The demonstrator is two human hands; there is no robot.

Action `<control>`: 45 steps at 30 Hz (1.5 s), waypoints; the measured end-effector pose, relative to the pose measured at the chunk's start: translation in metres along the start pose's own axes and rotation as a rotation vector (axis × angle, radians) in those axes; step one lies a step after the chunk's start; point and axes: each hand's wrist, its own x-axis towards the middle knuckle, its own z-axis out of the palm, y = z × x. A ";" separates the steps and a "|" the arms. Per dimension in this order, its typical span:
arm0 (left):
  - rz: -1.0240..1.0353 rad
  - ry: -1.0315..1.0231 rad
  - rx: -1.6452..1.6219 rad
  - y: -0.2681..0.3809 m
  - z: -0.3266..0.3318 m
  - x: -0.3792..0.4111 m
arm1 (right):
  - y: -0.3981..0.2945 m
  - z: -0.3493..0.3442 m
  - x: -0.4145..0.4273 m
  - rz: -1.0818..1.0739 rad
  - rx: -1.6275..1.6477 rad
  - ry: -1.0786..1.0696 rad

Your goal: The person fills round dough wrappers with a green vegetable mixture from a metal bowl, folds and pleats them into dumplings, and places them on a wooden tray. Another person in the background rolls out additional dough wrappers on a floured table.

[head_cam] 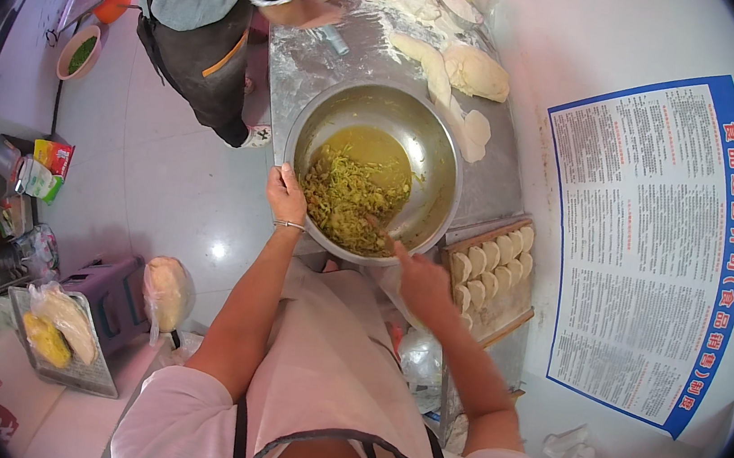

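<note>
A large stainless steel bowl (440, 169) stands at the near edge of the metal table, tilted a little. It holds a chopped green and brown filling (350, 200), with yellowish liquid pooled at the far side. My left hand (287, 194) grips the bowl's rim at the left, thumb on top. My right hand (425, 283) is at the near right rim, closed around the handle end of a brownish utensil (377, 228) that reaches down into the filling. The hand is slightly blurred, and the utensil's lower end is hidden in the filling.
Dough pieces (473, 71) and flour lie on the table (301, 59) beyond the bowl. At the right, a wooden board (500, 312) carries rows of dumplings (491, 257). A co-worker (194, 19) stands at the table's far left side. Bagged dough (166, 294) sits at the lower left.
</note>
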 end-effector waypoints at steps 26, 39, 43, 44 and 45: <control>0.050 -0.050 0.023 0.006 0.002 0.001 | 0.125 0.054 0.124 0.015 0.075 0.300; 0.023 -0.067 0.036 0.015 -0.001 0.000 | 0.140 0.046 0.096 0.115 -0.009 0.306; 0.022 -0.047 0.037 0.003 -0.005 0.000 | 0.088 0.065 0.029 0.053 0.074 0.056; 0.011 -0.046 0.030 0.001 -0.005 0.001 | 0.077 0.070 0.012 0.005 0.093 0.107; 0.036 -0.039 0.068 0.001 -0.006 0.001 | 0.064 0.066 -0.002 -0.013 0.131 0.178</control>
